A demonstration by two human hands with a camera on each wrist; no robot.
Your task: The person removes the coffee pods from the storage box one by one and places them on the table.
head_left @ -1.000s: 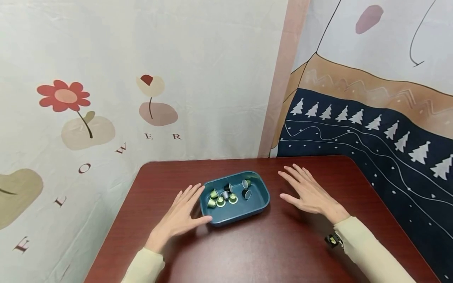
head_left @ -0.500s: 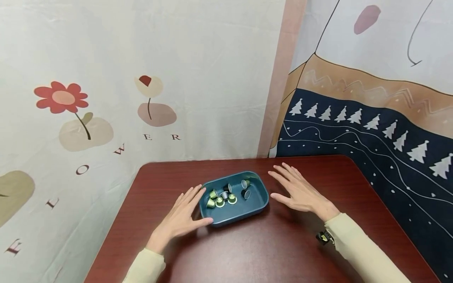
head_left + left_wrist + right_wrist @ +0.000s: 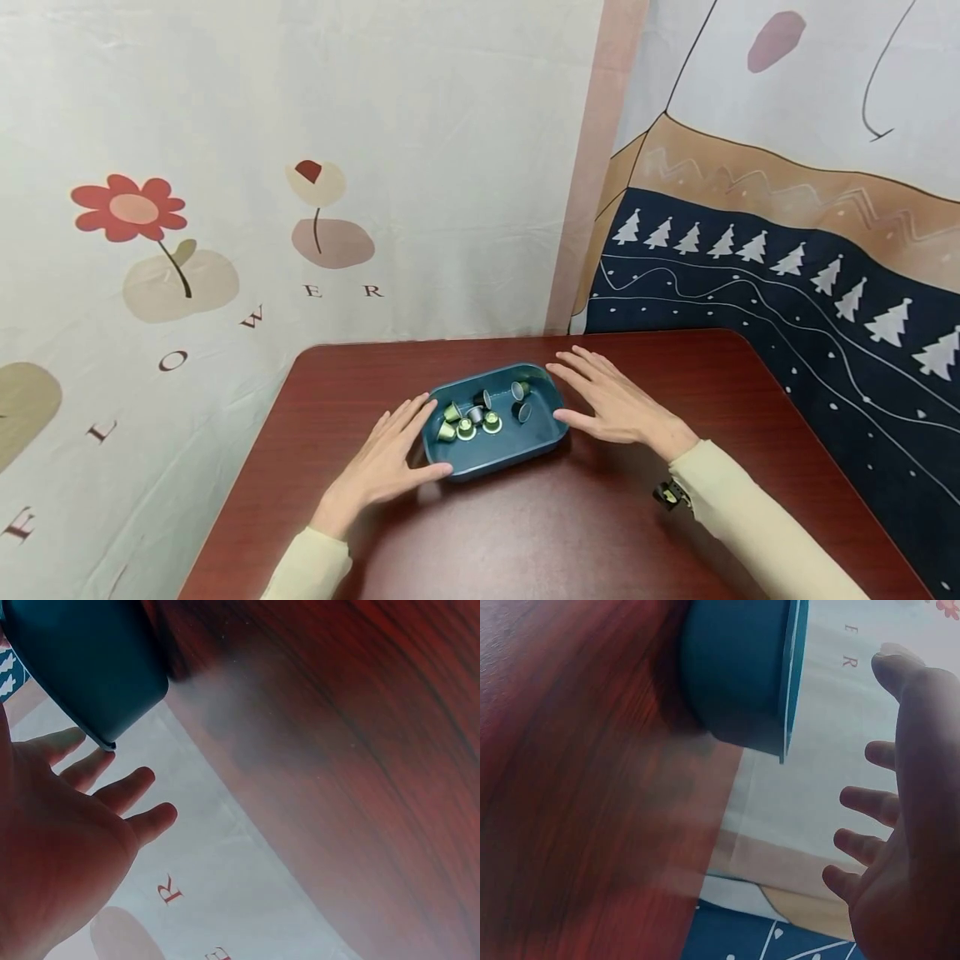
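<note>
A dark teal rectangular tray (image 3: pixel 480 460) sits on the table, holding several small coffee capsules, some green like the capsule (image 3: pixel 492 422) near its middle and some dark like the capsule (image 3: pixel 521 412) to the right. My left hand (image 3: pixel 386 458) is spread at the tray's left end, fingertips and thumb right at the rim. My right hand (image 3: pixel 618 406) is spread at the opposite end, its thumb and fingertips overlapping the right rim in the head view. In the right wrist view, the fingers (image 3: pixel 866 804) appear apart from the tray wall (image 3: pixel 739 675).
A reddish-brown wooden table (image 3: pixel 525 533) with rounded far corners carries the tray. Behind it hangs a pale printed cloth (image 3: pixel 450 167) with flowers and letters. A navy cloth with white trees (image 3: pixel 750 292) borders the right side.
My right hand has moved left, from apart from the tray to its right rim. The left hand, the tray and the capsules have stayed nearly still.
</note>
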